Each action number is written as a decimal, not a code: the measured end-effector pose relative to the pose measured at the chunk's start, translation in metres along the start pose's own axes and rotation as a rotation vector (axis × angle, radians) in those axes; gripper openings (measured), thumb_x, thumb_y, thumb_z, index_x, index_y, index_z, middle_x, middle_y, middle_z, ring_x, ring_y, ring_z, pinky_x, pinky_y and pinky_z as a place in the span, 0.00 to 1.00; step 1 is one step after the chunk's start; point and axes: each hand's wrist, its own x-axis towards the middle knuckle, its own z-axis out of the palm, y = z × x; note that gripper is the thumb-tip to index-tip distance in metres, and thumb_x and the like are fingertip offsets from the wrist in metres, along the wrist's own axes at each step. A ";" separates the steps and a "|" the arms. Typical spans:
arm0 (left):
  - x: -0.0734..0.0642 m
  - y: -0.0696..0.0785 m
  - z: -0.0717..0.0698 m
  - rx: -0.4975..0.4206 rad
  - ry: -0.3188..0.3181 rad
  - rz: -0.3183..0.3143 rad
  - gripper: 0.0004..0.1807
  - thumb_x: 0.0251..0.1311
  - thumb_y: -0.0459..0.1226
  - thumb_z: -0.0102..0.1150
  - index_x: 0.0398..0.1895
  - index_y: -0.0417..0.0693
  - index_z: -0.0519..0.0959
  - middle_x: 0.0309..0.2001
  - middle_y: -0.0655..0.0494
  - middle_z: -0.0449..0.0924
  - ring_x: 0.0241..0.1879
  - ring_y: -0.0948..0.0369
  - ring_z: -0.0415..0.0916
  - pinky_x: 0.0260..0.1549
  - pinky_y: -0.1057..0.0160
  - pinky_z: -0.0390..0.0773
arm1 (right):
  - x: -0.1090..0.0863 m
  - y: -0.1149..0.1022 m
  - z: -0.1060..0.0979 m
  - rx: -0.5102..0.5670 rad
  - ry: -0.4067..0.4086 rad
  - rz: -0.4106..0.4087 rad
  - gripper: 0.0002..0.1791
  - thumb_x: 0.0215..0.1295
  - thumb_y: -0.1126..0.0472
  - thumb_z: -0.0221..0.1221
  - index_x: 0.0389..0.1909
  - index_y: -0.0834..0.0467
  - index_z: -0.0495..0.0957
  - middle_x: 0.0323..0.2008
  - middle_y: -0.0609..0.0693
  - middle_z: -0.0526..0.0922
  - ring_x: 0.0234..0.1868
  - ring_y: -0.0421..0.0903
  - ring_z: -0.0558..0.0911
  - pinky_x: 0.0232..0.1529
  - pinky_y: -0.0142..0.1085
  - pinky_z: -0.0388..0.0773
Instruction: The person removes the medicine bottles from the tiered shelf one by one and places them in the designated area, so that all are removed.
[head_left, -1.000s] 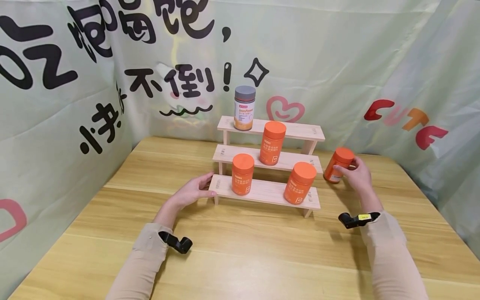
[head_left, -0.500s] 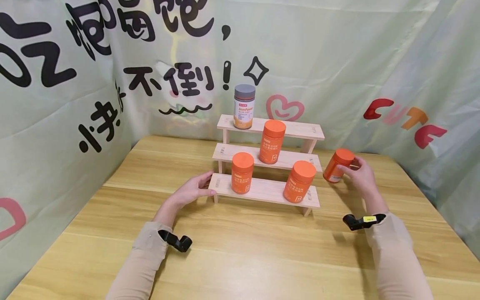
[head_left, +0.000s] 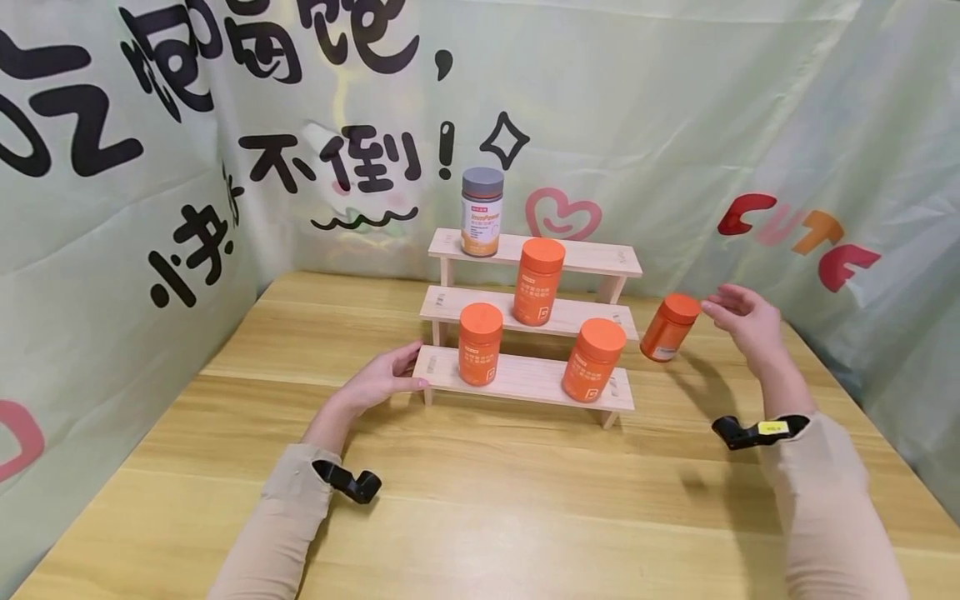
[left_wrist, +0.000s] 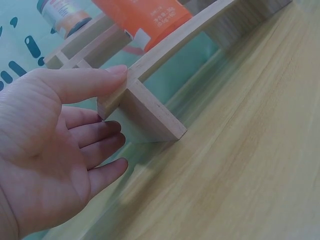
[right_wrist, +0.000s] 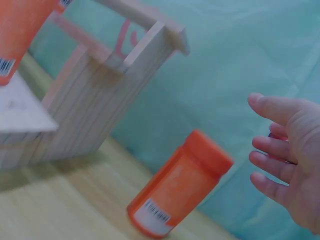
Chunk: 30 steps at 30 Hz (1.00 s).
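A three-step wooden display stand stands on the table. My left hand holds the left end of its lowest step, the thumb over the front edge and a finger behind it. To the right of the stand, an orange supplement bottle stands on the tabletop, its barcode label showing in the right wrist view. My right hand is just right of this bottle, empty, with its fingers loosely extended and apart from it.
Two orange bottles, a left one and a right one, stand on the lowest step. Another orange bottle is on the middle step. A grey-capped bottle stands on the top step. A printed cloth hangs behind the wooden table.
My right hand has let go of the orange bottle and drawn away to the right. The bottle stays beside the stand. My left hand keeps its place on the lowest step.
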 end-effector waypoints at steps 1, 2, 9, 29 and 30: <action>0.000 0.000 0.000 0.000 0.002 -0.004 0.44 0.57 0.30 0.59 0.69 0.28 0.43 0.68 0.32 0.48 0.67 0.43 0.49 0.64 0.49 0.52 | 0.001 -0.005 -0.002 0.006 -0.002 0.000 0.37 0.63 0.53 0.57 0.66 0.68 0.57 0.35 0.27 0.72 0.36 0.23 0.73 0.36 0.16 0.72; -0.001 0.000 0.000 0.002 0.005 -0.008 0.44 0.57 0.30 0.59 0.69 0.29 0.43 0.68 0.33 0.48 0.67 0.43 0.49 0.65 0.49 0.52 | 0.003 -0.010 -0.004 0.014 -0.006 0.002 0.37 0.63 0.52 0.57 0.66 0.67 0.57 0.34 0.26 0.72 0.36 0.23 0.73 0.36 0.16 0.73; -0.001 0.000 0.001 0.003 0.009 -0.009 0.44 0.57 0.31 0.59 0.69 0.29 0.43 0.69 0.33 0.48 0.67 0.43 0.49 0.65 0.49 0.52 | 0.014 -0.045 -0.012 0.000 -0.088 -0.027 0.37 0.64 0.50 0.56 0.69 0.63 0.55 0.39 0.29 0.73 0.37 0.24 0.75 0.37 0.17 0.73; -0.002 0.004 0.002 0.023 0.012 -0.019 0.43 0.58 0.31 0.59 0.69 0.29 0.43 0.68 0.32 0.48 0.67 0.43 0.50 0.65 0.49 0.52 | 0.035 -0.127 0.030 -0.035 -0.231 -0.092 0.39 0.62 0.46 0.56 0.69 0.56 0.56 0.61 0.55 0.69 0.51 0.39 0.74 0.49 0.26 0.74; -0.002 0.005 0.002 0.026 0.013 -0.021 0.43 0.58 0.31 0.58 0.69 0.29 0.43 0.68 0.33 0.48 0.67 0.43 0.50 0.65 0.49 0.52 | 0.036 -0.131 0.033 -0.030 -0.234 -0.095 0.38 0.62 0.46 0.57 0.69 0.56 0.56 0.61 0.55 0.68 0.53 0.42 0.73 0.50 0.27 0.74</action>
